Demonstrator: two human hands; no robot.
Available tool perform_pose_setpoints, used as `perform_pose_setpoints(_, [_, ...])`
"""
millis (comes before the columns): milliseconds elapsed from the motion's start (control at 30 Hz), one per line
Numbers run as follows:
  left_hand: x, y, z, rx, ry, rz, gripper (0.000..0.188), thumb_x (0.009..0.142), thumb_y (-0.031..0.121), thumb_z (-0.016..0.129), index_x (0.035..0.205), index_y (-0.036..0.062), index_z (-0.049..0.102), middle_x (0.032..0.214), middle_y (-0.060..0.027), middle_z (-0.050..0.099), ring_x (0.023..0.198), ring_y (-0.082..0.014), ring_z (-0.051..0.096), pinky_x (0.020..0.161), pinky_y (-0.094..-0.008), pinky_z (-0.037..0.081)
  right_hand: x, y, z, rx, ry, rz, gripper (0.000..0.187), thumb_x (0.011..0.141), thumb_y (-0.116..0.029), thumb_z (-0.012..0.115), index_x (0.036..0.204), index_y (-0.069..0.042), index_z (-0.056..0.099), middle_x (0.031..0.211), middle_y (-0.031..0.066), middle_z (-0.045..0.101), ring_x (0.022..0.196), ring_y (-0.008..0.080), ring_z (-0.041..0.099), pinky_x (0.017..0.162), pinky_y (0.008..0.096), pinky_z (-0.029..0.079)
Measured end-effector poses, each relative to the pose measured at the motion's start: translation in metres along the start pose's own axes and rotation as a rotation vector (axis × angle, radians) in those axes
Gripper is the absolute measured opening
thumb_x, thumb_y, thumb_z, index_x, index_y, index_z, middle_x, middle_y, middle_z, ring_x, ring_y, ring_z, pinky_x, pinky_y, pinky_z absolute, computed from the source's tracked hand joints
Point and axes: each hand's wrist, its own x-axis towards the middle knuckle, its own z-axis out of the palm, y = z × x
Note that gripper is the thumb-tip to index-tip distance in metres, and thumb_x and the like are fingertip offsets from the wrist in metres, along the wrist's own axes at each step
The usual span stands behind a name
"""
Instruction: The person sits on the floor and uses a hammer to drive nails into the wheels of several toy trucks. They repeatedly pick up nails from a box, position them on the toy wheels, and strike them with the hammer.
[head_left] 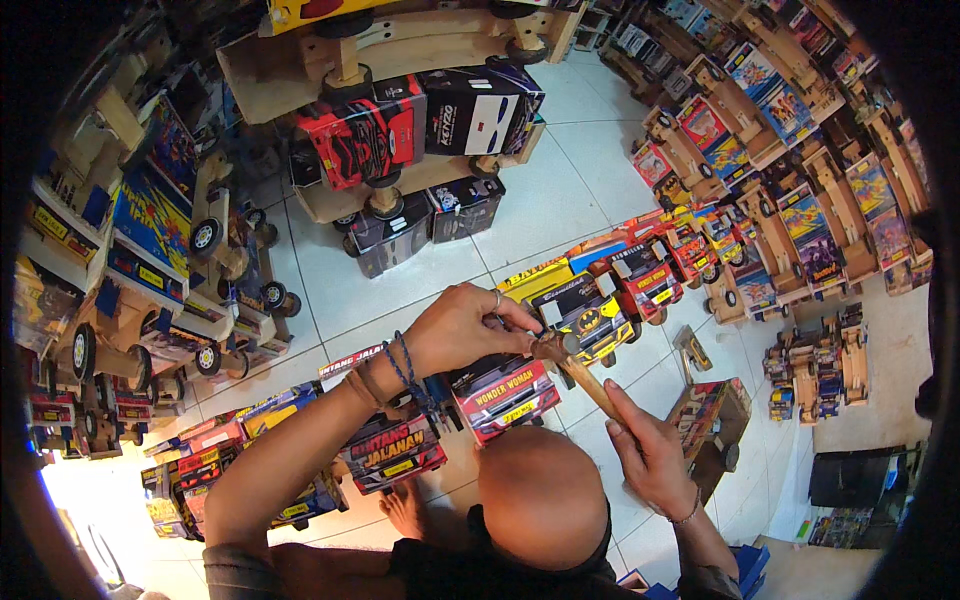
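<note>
My right hand (650,452) grips a hammer (597,388) by its wooden handle. The hammer's head (556,347) is right at the fingertips of my left hand (467,327). Those fingers are pinched together, and I cannot make out what is between them. Just beyond the fingertips stands a black and yellow toy truck (590,322) with a bat emblem. Below my left hand is a red and dark toy truck (505,393). Another dark red toy truck (395,447) stands beside my left forearm.
A row of toy trucks continues to a red one (645,280). My bent knee (540,495) rises in front. A wooden-sided toy truck (710,425) lies at the right. Stacked toy trucks crowd the left (155,240) and right (780,110) on white floor tiles (580,190).
</note>
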Motion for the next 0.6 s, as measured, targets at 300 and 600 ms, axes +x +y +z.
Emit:
perform_pose_setpoints(300, [0.0, -0.0019, 0.0015, -0.013, 0.019, 0.079, 0.022, 0.09, 0.013, 0.077, 0.112, 0.008, 0.078, 0.089, -0.0009, 0.076, 0.076, -0.0039, 0.064, 0.069, -0.0221, 0.051, 0.0033, 0.004, 0.001, -0.032, 0.027, -0.081, 0.056, 0.095, -0.002, 0.064, 0.149, -0.012, 0.051, 0.101, 0.0205, 0.072, 0.081, 0.035, 0.072, 0.071, 0.0407, 0.056])
perform_pose_setpoints(600, [0.0015, -0.0033, 0.0027, 0.022, 0.028, 0.068, 0.021, 0.09, 0.011, 0.076, 0.111, 0.0079, 0.078, 0.093, -0.0019, 0.076, 0.079, -0.0059, 0.065, 0.072, -0.0225, 0.052, 0.0068, 0.0099, -0.0006, -0.166, 0.012, -0.174, 0.061, 0.092, -0.003, 0.066, 0.15, -0.015, 0.051, 0.08, 0.0147, 0.068, 0.062, 0.03, 0.064, 0.057, 0.0401, 0.051])
